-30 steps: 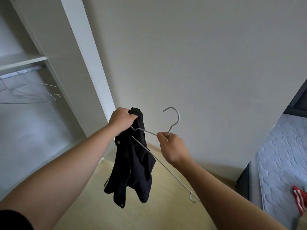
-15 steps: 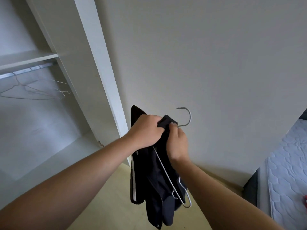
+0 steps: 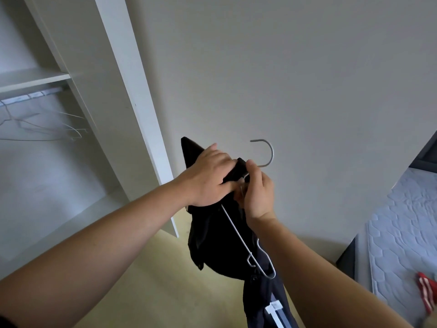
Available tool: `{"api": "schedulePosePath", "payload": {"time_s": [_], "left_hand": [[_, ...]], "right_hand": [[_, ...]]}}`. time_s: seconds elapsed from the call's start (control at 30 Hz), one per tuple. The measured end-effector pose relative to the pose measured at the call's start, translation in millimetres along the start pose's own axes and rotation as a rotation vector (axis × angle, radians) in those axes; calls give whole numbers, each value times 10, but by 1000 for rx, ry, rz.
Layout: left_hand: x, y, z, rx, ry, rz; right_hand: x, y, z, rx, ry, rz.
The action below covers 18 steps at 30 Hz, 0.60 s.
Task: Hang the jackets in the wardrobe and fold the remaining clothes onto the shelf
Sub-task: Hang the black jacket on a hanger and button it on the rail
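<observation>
A black jacket (image 3: 212, 245) hangs in front of me between both hands, its collar bunched at the top and a white stripe showing low down. My left hand (image 3: 208, 178) grips the collar from above. My right hand (image 3: 257, 192) holds the neck of a grey wire hanger (image 3: 267, 152), whose hook curves up to the right and whose lower bar runs down in front of the jacket. The open white wardrobe (image 3: 132, 102) stands to the left, with a rail (image 3: 35, 95) under a shelf (image 3: 33, 78).
Several empty wire hangers (image 3: 47, 131) hang on the rail. A plain wall fills the middle. A grey quilted mattress (image 3: 402, 233) lies at the right with a red and white garment (image 3: 428, 292) on it. Pale yellow floor shows below.
My hands have come together at the hanger's neck, the left pulling the jacket collar over the hanger. The jacket now hangs lower, and the view shifted slightly.
</observation>
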<state>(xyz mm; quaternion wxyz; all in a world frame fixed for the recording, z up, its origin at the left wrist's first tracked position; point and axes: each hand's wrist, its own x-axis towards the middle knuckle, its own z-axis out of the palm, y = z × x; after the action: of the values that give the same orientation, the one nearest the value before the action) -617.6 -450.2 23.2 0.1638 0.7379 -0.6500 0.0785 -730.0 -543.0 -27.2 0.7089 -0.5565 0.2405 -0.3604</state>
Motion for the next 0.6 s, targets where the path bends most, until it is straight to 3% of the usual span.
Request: {"api": "schedulePosePath", "payload": {"time_s": [0.1, 0.23, 0.43, 0.6], "left_hand": [[45, 9, 74, -6, -10, 6], [93, -28, 66, 7, 148, -5], [176, 12, -11, 117, 172, 37], [178, 91, -139, 227, 210, 49]], "right_hand": [[-6, 16, -80, 33, -59, 53], [83, -5, -229, 137, -153, 289], [159, 225, -428, -233, -153, 363], [88, 580, -502, -580, -295, 571]]}}
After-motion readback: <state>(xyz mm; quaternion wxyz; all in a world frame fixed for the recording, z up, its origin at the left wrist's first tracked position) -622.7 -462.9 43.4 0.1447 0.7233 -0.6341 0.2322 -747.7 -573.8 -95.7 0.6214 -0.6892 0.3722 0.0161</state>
